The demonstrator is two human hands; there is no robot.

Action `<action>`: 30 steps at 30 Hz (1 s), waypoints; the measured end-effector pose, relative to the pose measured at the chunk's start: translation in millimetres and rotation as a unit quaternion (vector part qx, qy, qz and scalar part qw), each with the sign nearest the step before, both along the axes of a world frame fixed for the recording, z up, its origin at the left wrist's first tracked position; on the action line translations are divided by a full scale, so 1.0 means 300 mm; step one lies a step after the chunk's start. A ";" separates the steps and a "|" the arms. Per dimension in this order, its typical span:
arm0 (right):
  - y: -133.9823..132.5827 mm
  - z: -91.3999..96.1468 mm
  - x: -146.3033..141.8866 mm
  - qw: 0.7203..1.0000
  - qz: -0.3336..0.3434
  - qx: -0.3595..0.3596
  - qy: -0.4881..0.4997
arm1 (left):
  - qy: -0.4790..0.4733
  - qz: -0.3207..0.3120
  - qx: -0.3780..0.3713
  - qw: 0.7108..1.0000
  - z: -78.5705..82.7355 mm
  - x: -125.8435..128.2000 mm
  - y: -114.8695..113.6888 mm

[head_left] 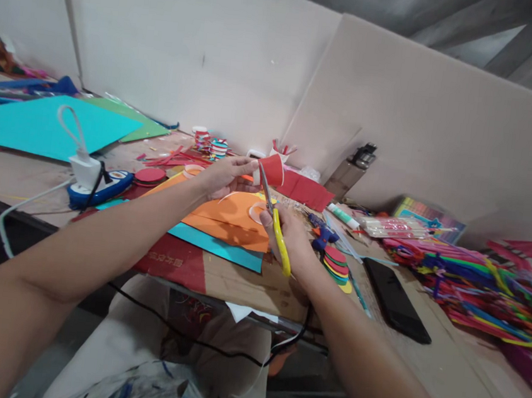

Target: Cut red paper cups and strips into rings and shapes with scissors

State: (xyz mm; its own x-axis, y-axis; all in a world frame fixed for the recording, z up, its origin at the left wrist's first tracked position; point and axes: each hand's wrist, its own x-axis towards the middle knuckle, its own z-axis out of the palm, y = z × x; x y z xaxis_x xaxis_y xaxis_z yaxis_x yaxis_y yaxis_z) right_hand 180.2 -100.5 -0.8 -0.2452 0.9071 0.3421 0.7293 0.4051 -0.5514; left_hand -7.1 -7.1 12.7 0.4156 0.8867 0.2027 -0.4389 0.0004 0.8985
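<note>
Bare left forearm reaching from lower left toward centre, left hand pinched shut at fingertips, right forearm rising from lower right, right hand curled closed just below it

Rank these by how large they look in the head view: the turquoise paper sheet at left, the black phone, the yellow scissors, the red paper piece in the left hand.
1. turquoise paper sheet
2. black phone
3. yellow scissors, similar in length to the phone but thinner
4. red paper piece

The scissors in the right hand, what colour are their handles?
Yellow; the scissors show best in the head view.
</note>
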 end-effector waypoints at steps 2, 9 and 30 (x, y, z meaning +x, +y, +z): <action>0.000 -0.001 0.001 1.000 0.001 0.000 0.002 | -0.001 0.003 0.015 1.000 -0.003 0.002 0.002; 0.004 -0.001 0.002 1.000 -0.023 -0.004 0.000 | 0.000 0.034 0.044 0.998 -0.011 0.016 0.001; -0.006 0.011 -0.010 0.999 -0.046 -0.011 -0.011 | -0.001 0.024 0.010 1.000 -0.017 0.014 0.009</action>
State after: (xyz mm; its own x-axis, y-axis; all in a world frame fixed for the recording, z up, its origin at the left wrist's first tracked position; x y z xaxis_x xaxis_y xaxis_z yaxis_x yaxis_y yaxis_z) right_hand 177.2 -102.4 2.5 -0.1683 0.9335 0.3165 0.7753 0.3237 -0.5424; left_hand -2.8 -4.5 7.6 0.3713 0.9016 0.2219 -0.4404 -0.0394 0.8970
